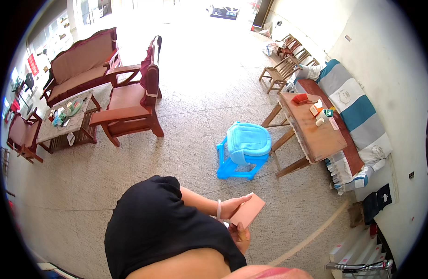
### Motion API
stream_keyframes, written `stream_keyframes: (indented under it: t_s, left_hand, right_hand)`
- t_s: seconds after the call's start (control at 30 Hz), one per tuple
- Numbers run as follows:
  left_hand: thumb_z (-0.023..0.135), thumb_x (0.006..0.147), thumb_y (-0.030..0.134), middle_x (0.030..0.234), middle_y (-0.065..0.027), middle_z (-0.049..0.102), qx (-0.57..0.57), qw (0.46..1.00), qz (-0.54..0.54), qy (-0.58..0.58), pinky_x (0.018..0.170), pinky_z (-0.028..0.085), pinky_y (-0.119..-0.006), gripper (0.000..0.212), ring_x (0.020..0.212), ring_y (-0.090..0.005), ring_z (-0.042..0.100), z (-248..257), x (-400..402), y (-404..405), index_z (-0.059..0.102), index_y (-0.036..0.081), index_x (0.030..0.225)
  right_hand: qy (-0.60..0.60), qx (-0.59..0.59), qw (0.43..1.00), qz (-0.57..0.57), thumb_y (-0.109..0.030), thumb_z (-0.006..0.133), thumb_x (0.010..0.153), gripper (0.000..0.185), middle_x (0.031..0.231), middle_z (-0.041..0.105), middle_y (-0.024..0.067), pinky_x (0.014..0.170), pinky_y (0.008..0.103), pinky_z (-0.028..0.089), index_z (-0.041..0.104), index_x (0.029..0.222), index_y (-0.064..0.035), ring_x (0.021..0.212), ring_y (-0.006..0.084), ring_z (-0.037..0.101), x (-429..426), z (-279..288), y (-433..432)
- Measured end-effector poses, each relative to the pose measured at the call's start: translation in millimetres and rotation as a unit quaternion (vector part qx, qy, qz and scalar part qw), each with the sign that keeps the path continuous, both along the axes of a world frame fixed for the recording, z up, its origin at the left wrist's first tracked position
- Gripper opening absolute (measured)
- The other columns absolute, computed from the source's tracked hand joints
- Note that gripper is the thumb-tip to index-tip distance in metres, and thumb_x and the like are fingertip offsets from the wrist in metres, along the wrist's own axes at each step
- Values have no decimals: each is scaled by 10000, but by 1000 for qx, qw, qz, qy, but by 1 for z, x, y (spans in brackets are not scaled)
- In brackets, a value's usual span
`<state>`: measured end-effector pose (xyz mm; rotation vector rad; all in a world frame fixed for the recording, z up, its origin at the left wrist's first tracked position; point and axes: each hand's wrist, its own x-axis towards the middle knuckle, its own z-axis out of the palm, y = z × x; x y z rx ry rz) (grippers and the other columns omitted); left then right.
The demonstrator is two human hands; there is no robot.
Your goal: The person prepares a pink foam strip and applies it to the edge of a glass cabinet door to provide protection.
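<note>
A flat, salmon-pink rectangular case or slim box [248, 210] is held low in front of my body, tilted. My left hand [232, 207], with a pale bracelet at the wrist, grips its upper side, thumb along the top edge. Below it, my right hand [241, 238] holds the lower end, the thumb pressed on the face. Most fingers of both hands are hidden behind the case. Something small and white shows beside the right hand, too covered to identify. The black shirt [165, 223] hides much of my arms.
A blue plastic stool [247, 146] with a padded cover stands ahead. To the right is a wooden table [310, 130] bearing small items, before a covered sofa [357, 108]. Wooden armchairs [130, 101] and a coffee table [66, 120] stand left. A metal-railed stair [360, 266] lies lower right.
</note>
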<state>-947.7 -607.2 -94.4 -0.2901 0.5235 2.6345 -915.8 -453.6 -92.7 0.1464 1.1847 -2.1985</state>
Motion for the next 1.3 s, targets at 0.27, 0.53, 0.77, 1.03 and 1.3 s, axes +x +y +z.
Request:
stream_keyframes:
  t_s: [0.27,0.53,0.77,1.03,1.3]
  left_hand:
    - [310,859,604,1168,-50,532,-43,997,7,70,897,405,-359,624,1064,-177,512,24,-138,72,459,109,1209]
    - [302,860,605,1217,-47,499,-50,995,-86,-6,955,350,-385,633,1125,-190,463,42,-242,185,449,109,1225]
    - [209,875,603,1202,-51,512,6,981,-192,41,944,343,-371,667,1114,-206,462,11,-350,313,414,93,1253]
    - [215,873,603,1244,-48,477,24,932,-348,93,932,367,-381,658,1125,-203,459,38,-437,526,395,115,1274]
    - [179,899,556,1248,-48,472,46,857,-507,77,930,384,-397,622,1131,-212,463,40,-479,740,392,108,1274]
  right_hand:
    - [92,-15,996,3,-199,633,797,301,893,614,91,713,285,478,564,1004,8,741,176,595,-147,7,96]
    - [99,-6,988,-118,-200,621,795,333,930,600,110,725,290,475,558,1016,41,789,188,587,-222,28,202]
    - [95,-17,974,-203,-156,548,827,270,961,588,103,788,307,439,549,1023,31,855,183,556,-275,29,309]
    - [30,60,942,-330,-185,576,842,299,992,596,109,805,315,447,564,1045,34,875,182,570,-317,32,480]
    - [123,15,847,-517,-210,578,832,294,943,590,109,777,316,421,549,1024,10,823,191,560,-310,52,628]
